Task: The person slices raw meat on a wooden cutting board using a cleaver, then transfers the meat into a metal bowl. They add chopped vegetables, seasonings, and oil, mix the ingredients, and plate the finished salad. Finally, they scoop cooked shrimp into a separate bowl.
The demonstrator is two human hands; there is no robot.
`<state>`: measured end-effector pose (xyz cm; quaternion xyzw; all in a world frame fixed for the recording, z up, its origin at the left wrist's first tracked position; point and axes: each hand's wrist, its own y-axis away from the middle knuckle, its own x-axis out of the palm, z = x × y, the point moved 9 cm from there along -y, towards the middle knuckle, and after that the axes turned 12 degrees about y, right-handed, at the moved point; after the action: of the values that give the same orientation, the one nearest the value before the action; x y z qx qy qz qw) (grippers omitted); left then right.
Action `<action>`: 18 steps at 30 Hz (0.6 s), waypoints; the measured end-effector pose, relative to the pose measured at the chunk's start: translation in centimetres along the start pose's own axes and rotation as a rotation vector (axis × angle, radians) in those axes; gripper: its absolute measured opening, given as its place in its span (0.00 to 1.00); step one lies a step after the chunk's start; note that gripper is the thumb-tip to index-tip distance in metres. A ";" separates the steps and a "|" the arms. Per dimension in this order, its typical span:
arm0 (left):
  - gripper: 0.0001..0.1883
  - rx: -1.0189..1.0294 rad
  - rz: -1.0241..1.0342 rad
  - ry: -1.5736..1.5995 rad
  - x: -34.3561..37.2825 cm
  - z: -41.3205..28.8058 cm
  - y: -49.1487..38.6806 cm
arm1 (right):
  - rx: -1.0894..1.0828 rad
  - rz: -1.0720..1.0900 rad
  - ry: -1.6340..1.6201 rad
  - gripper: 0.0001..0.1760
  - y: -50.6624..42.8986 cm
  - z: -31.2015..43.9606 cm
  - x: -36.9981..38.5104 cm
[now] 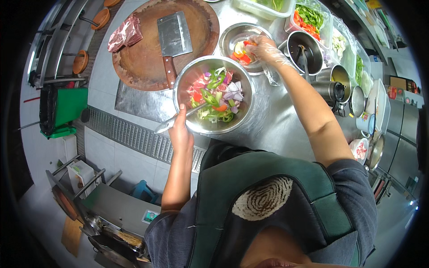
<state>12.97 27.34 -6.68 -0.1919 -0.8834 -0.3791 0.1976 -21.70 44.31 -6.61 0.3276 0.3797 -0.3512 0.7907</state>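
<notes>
My left hand (pixel 181 130) grips the near left rim of a large steel mixing bowl (pixel 247 110), its thumb over a metal utensil's handle (pixel 166 124) that leans into the bowl. Inside lie raw meat slices, green pepper (pixel 210 97) and chopped purple onion (pixel 233 91). My right hand (pixel 264 48), in a clear plastic glove, reaches into a smaller steel bowl (pixel 231 33) holding red and orange pepper pieces (pixel 244 59). Its fingertips are at the pieces; whether they hold any is unclear. A cleaver (pixel 175 37) lies on the round wooden chopping board (pixel 140 67), beside raw meat (pixel 125 33).
Right of the smaller bowl stand a dark steel pot (pixel 306 50) with a ladle and a steel pepper mill or flask-like container (pixel 326 92). Plastic tubs of cut vegetables (pixel 308 20) line the far right. A green bin (pixel 70 105) stands at the left, beyond a floor drain grate (pixel 124 129).
</notes>
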 end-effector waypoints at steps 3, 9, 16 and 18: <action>0.18 0.053 0.069 0.009 0.7 -0.3 -0.4 | 0.043 -0.065 -0.237 0.19 2.0 1.8 -2.4; 0.15 0.126 0.060 -0.050 0.8 -0.4 -1.1 | -0.399 0.356 -0.214 0.20 8.7 10.8 -1.9; 0.18 0.159 0.113 -0.073 0.3 1.1 0.3 | -0.521 0.211 0.028 0.17 12.4 12.7 -1.1; 0.20 0.198 0.155 -0.086 -0.1 1.4 1.2 | -0.558 0.231 0.061 0.17 14.6 12.6 -0.1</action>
<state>13.30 29.16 -6.91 -0.2550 -0.9067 -0.2652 0.2064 -5.31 42.34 3.37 0.1490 0.4452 -0.1312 0.8732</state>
